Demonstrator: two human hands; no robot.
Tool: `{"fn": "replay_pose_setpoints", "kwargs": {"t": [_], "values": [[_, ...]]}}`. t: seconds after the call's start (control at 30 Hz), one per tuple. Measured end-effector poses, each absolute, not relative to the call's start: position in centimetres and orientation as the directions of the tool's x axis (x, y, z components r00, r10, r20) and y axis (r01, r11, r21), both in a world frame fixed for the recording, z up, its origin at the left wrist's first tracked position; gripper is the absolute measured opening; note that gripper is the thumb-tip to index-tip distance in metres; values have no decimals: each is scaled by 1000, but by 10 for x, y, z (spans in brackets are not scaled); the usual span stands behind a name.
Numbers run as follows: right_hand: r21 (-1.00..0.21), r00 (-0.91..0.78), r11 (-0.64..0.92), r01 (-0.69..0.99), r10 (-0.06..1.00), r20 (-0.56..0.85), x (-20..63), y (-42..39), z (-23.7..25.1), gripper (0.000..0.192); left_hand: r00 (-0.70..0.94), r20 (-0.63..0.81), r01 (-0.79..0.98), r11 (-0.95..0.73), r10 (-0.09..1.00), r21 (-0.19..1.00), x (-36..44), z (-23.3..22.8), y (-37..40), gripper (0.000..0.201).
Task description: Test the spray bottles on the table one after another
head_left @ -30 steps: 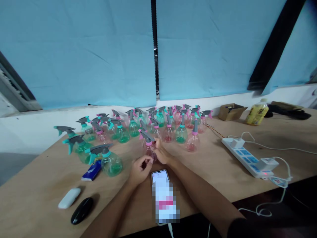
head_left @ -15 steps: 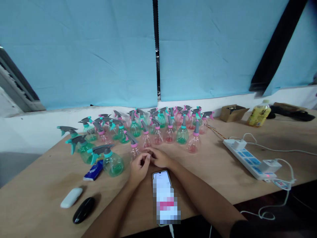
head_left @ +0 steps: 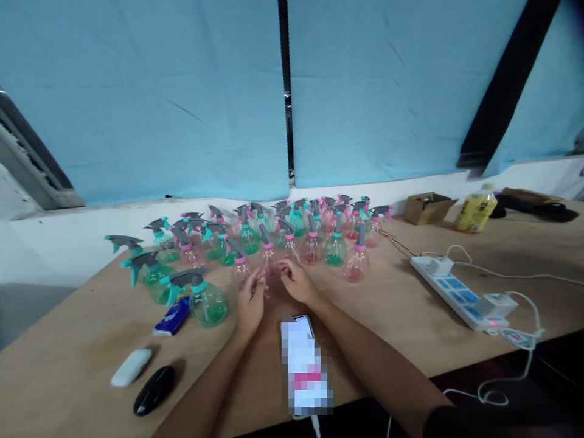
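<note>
Several small clear spray bottles, pink or green with grey triggers, stand in a cluster [head_left: 292,231] at the back of the wooden table [head_left: 392,304]. My left hand [head_left: 250,301] lies with fingers apart just right of a pink-collared bottle [head_left: 239,269] standing alone in front of the cluster. My right hand [head_left: 297,281] reaches its fingertips to the right side of another pink bottle [head_left: 270,263] at the front of the cluster. Neither hand has its fingers closed around a bottle.
A phone [head_left: 305,365] lies between my forearms, a cable at its near end. At the left lie a blue packet [head_left: 171,316], a white case [head_left: 130,366] and a black oval object [head_left: 153,389]. On the right: a power strip [head_left: 460,292], a cardboard box [head_left: 427,207], a yellow bottle [head_left: 477,210].
The pink bottle that my right hand held a second ago has passed leftward to my left hand and now stands on the table. My right hand has moved forward to the front row.
</note>
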State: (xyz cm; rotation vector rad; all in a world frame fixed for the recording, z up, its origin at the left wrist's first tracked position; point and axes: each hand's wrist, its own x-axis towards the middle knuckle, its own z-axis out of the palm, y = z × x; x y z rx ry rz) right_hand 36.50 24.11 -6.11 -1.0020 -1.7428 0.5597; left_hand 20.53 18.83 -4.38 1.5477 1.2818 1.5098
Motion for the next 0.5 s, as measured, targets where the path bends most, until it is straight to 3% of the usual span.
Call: {"fn": "replay_pose_setpoints", "kwargs": {"t": [0.27,0.5], "values": [[-767,-128,552,329,830,543,365,251,-68,43,-95,271,300,-232,958,925,207,-52,195,66],[-777,-137,530,339,845,517,362,247,-62,48,-119,184,245,-151,976,958,207,-57,204,62]]}}
